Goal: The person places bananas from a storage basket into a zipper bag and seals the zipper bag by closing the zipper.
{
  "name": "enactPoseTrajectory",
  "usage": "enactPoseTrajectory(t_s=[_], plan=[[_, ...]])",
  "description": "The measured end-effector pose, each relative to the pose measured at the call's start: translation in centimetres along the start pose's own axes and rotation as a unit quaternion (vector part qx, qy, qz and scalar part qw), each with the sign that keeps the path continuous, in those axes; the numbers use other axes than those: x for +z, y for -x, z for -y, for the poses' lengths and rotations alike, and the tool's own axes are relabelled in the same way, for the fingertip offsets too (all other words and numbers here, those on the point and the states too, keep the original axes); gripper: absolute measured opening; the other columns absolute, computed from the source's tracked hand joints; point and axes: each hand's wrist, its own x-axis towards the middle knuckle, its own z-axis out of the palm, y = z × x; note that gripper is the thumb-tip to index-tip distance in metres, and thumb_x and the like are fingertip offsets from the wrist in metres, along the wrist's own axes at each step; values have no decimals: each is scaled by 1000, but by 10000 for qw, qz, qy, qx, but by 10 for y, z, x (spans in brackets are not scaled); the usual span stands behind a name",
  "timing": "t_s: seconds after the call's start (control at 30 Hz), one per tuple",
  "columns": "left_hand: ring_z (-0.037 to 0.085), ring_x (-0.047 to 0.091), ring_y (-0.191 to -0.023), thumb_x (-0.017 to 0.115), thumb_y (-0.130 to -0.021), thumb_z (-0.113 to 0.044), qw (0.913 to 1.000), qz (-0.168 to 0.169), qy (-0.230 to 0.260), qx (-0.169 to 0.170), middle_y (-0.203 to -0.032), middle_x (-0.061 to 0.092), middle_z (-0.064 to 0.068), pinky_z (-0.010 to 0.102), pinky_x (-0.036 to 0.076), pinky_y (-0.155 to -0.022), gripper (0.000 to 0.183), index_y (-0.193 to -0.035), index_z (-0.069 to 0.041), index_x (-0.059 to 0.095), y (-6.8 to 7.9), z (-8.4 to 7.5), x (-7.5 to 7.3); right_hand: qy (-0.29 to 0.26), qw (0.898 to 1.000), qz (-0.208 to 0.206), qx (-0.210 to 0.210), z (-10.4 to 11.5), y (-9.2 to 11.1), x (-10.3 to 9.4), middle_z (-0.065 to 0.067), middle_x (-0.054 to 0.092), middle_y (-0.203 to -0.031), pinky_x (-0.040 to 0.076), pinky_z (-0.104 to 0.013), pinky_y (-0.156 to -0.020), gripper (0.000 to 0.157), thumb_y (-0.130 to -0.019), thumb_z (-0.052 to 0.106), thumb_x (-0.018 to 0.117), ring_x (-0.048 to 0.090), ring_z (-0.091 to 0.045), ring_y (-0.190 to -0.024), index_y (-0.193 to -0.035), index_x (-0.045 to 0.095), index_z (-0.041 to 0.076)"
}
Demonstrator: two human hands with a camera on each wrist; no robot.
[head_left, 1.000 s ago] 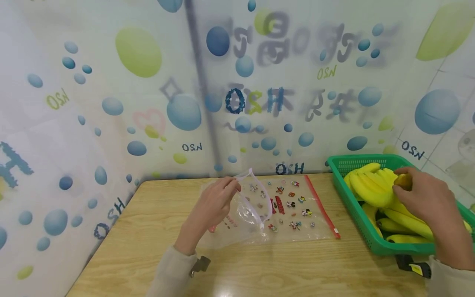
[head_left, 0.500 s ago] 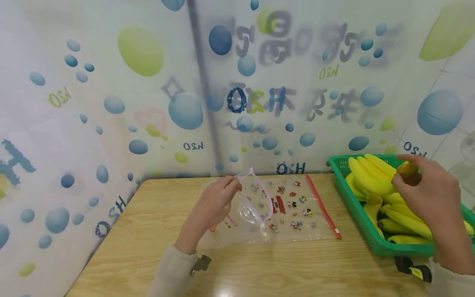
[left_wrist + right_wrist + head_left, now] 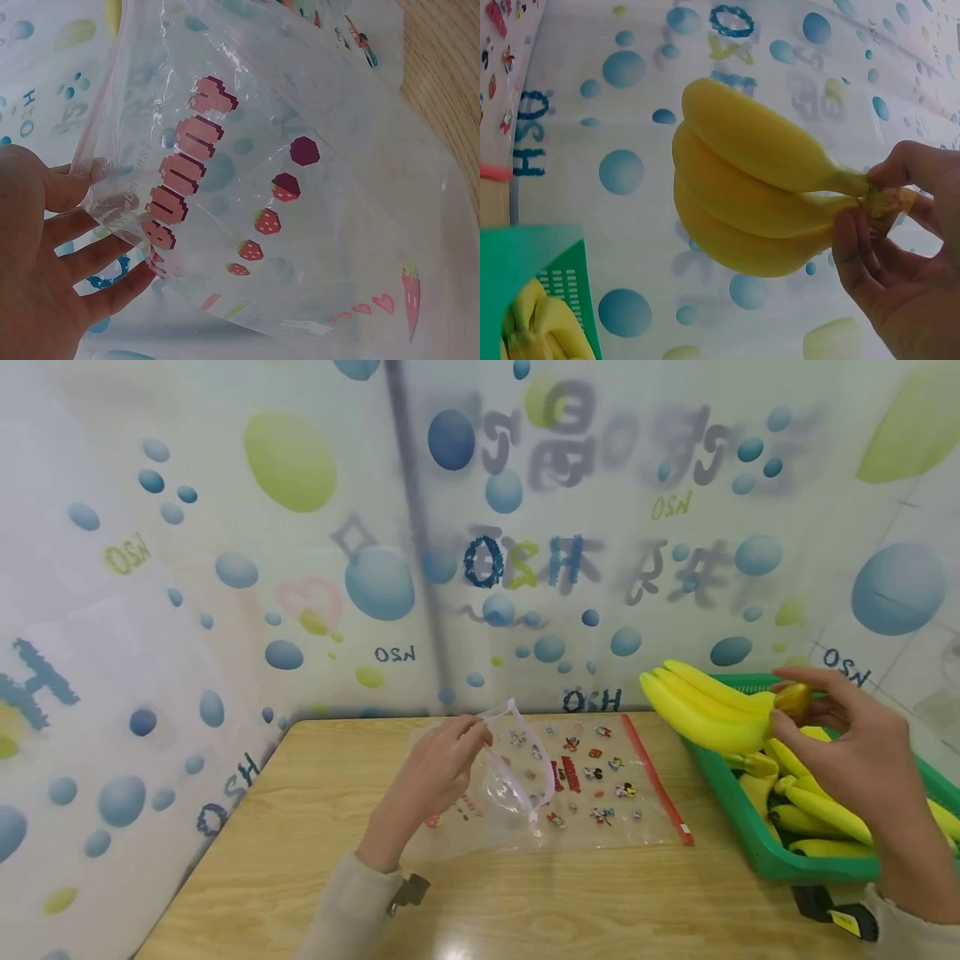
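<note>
My left hand [image 3: 432, 777] pinches the edge of a clear zip bag [image 3: 247, 210] between thumb and fingers and lifts its mouth open. Pink lettering, strawberries and a carrot are printed on that bag in the left wrist view. My right hand [image 3: 862, 752] grips a bunch of bananas [image 3: 754, 180] by its brown stem, with the yellow fruit pointing left. In the head view the bunch overlaps the left rim of a green basket [image 3: 738, 835]. More bananas [image 3: 825, 810] lie inside the basket.
A second clear bag [image 3: 592, 785] with cartoon prints and a red zip strip [image 3: 656, 777] lies flat on the wooden table [image 3: 300, 860], right of the held bag. Behind the table hangs a wall sheet [image 3: 360, 677] with blue and green dots.
My right hand has lifted the bunch of bananas out of the basket and shifted it left, past the rim. The left hand keeps its hold on the bag.
</note>
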Motion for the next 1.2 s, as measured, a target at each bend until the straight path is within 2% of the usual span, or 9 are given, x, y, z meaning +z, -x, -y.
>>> enactPoseTrajectory(t_s=[0.13,0.3,0.47,0.6,0.9,1.2], plan=[[13,58,-92,45,-98,-7,10000,3,-17,37,-106,60,-6,30,51,-80,19,-103,-17,60,-1,1,1,-390,9982,163,-421,6,-2,7,21,56,-108,41,1,-77,52,-83,-6,66,54,12,-82,-130,58,13],[13,59,-92,45,-99,-8,10000,-14,-40,20,-106,60,-6,30,51,-80,19,-103,-17,61,-1,1,0,-619,9927,460,-932,14,-5,19,20,59,-106,44,-2,-79,58,-77,-14,69,56,6,-81,-128,60,12],[13,58,-88,43,-99,-6,9999,-43,-128,65,-106,60,-6,28,50,-75,21,-103,-17,61,-2,1,-1,-775,9892,795,-954,25,-8,34,10,61,-105,45,-3,-79,56,-79,-9,70,58,3,-81,-128,59,16],[12,57,-85,45,-96,-2,9998,-40,-186,94,-105,61,-5,27,48,-71,23,-103,-17,61,-1,1,-1,-939,9849,1121,-931,33,-11,47,12,61,-107,45,-4,-79,53,-83,-4,70,58,1,-81,-129,58,21],[12,55,-83,46,-95,-2,9997,-25,-203,92,-106,60,-6,25,47,-69,23,-104,-18,61,-1,0,-2,-1155,9671,1808,-1368,46,-18,79,2,62,-103,49,-13,-71,56,-83,-3,69,56,-3,-78,-129,57,26],[12,55,-86,44,-100,-10,9999,10,-74,79,-109,60,-5,27,50,-76,18,-106,-18,60,-1,0,-2,-1677,9444,2203,-1775,52,-19,110,5,64,-109,51,-20,-68,53,-83,-5,66,57,-4,-78,-128,58,21]])
